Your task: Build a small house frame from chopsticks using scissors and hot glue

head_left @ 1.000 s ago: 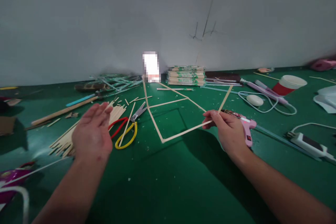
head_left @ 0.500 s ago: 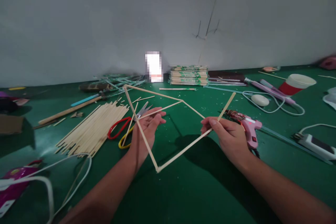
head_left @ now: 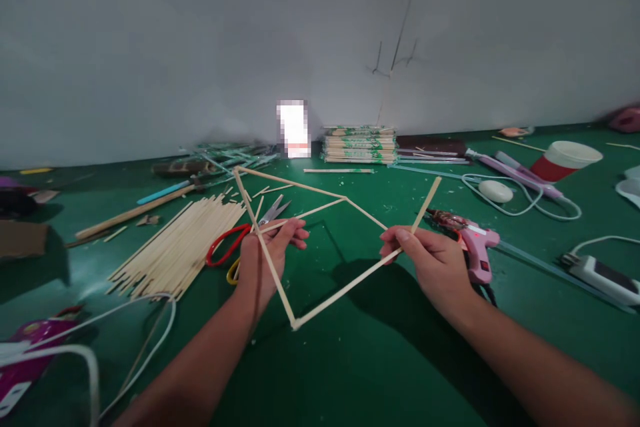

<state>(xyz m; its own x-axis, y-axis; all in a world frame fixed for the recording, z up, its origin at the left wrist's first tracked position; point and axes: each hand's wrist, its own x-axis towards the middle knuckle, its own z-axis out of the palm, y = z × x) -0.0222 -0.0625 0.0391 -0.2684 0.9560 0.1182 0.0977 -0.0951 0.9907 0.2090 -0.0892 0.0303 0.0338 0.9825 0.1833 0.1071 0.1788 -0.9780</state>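
A frame of thin wooden sticks [head_left: 345,287] glued into an angular outline is held above the green table [head_left: 350,373]. My right hand [head_left: 435,263] pinches it at the right corner, where two sticks cross. My left hand [head_left: 265,250] grips the inner cross stick near the left side, fingers curled around it. The frame's near corner points toward me, its far corner toward the wall.
A pile of loose sticks [head_left: 175,250] lies at the left, with red and yellow handled scissors [head_left: 235,247] beside it. A pink glue gun [head_left: 473,247] rests behind my right hand. Stacked stick packs [head_left: 357,143], a red cup [head_left: 565,160], cables and a power strip [head_left: 597,273] lie around.
My left hand came from the stick pile to the frame and closed its fingers on the cross stick. The frame was lifted and turned toward me.
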